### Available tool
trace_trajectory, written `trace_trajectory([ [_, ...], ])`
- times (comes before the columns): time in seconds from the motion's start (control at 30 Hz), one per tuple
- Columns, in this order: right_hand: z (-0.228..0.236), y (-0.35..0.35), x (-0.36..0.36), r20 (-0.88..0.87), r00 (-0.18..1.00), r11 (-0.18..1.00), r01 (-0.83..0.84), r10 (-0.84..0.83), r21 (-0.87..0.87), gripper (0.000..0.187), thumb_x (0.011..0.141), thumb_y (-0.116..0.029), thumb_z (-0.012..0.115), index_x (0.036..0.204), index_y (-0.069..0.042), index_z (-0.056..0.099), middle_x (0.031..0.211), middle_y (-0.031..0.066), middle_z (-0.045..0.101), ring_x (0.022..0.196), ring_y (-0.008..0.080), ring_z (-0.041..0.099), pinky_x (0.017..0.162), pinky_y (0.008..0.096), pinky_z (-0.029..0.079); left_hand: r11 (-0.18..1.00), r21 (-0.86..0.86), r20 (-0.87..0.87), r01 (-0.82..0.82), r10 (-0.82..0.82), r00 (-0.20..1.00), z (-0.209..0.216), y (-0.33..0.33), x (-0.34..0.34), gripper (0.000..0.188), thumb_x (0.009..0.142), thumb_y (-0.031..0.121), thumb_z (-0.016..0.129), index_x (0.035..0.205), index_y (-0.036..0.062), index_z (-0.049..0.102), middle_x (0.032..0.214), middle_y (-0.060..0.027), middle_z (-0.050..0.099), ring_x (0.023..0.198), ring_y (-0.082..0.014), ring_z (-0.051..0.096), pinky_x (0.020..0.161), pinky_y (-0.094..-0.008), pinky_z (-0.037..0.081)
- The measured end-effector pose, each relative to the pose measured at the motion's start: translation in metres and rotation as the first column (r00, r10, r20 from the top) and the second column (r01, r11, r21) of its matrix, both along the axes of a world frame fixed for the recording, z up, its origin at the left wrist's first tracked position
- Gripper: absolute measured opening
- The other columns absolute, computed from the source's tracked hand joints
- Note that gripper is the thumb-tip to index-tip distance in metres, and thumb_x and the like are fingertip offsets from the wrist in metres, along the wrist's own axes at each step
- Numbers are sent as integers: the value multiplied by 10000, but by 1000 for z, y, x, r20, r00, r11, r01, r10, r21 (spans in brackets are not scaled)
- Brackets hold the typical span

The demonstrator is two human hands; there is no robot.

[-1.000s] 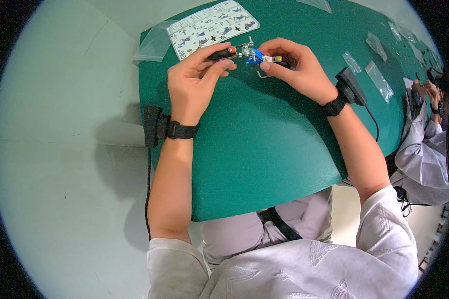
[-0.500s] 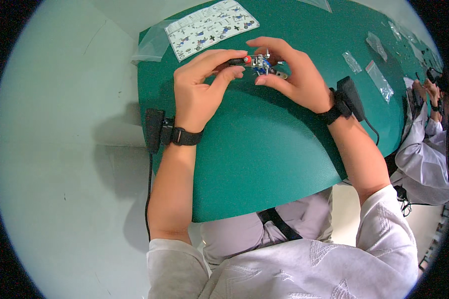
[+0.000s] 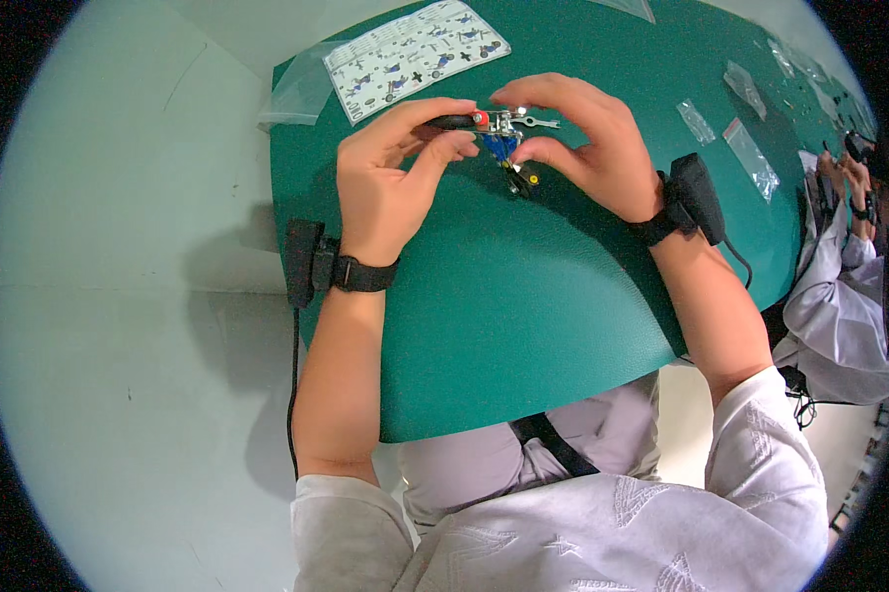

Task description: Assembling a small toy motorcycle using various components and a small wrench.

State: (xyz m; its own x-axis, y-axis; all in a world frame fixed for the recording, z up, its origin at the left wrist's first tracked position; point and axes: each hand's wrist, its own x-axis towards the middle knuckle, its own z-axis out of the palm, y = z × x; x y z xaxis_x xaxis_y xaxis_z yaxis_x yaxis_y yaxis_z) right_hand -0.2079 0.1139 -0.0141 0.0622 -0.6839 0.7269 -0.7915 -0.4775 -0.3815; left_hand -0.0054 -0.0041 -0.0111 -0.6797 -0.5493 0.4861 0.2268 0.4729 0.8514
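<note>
A small metal construction model (image 3: 503, 126) with silver plates, blue parts and a red piece is held up between my hands above the green table. My left hand (image 3: 390, 163) pinches its black, wheel-like end (image 3: 450, 122) between thumb and fingers. On the other side, my right hand (image 3: 597, 143) curves round the model, its thumb against the blue part and its index finger near the top. A silver forked piece (image 3: 541, 123) sticks out toward the right palm. Below hangs a dark part with a yellow spot (image 3: 532, 180). My fingers hide some of the model.
A printed instruction sheet (image 3: 417, 59) lies behind my hands, beside a clear plastic bag (image 3: 306, 94). Several small clear bags (image 3: 752, 160) are spread at the right of the green table (image 3: 523, 296). Another person's hand (image 3: 856, 183) is at the far right. A pale wall (image 3: 129, 296) stands left.
The model has turned between my hands: the forked piece now points right, and the blue part and yellow-spotted dark part show below. My left hand has shifted slightly left.
</note>
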Motion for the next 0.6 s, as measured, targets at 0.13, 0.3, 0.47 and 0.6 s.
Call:
trace_trajectory([
  [0.13, 0, -1, -3, -99, 993, 998, 57, -60, -29, 418, 811, -340, 781, 1135, -102, 667, 1035, 86, 701, 940, 313, 665, 793, 402, 513, 998, 56, 2, 23, -23, 1000, -2, 1, -1, 241, 949, -25, 651, 1189, -50, 667, 1037, -133, 725, 873, -183, 720, 787, -284, 584],
  [0.3, 5, 1, -5, -160, 985, 997, 55, -64, -59, 433, 812, -388, 757, 1119, -97, 663, 1008, 86, 694, 924, 314, 656, 793, 408, 501, 996, 83, 0, 44, -44, 999, -2, 1, -2, 234, 955, -29, 641, 1187, -52, 657, 1036, -134, 724, 880, -188, 723, 789, -287, 588],
  [0.47, 6, 3, -4, -187, 980, 996, 64, -74, -62, 440, 813, -397, 751, 1116, -91, 661, 1001, 83, 692, 921, 316, 656, 797, 406, 498, 993, 107, -3, 43, -43, 999, -2, 3, -3, 237, 953, -20, 647, 1187, -56, 647, 1058, -142, 728, 879, -187, 723, 789, -288, 584],
  [0.6, 5, 0, -5, -167, 985, 998, 41, -49, -50, 460, 810, -371, 761, 1160, -90, 659, 1081, 96, 697, 984, 323, 662, 833, 411, 516, 996, 87, 12, 24, -25, 1000, -2, 3, -2, 235, 954, -11, 650, 1185, -52, 648, 1061, -141, 731, 876, -181, 722, 788, -285, 581],
])
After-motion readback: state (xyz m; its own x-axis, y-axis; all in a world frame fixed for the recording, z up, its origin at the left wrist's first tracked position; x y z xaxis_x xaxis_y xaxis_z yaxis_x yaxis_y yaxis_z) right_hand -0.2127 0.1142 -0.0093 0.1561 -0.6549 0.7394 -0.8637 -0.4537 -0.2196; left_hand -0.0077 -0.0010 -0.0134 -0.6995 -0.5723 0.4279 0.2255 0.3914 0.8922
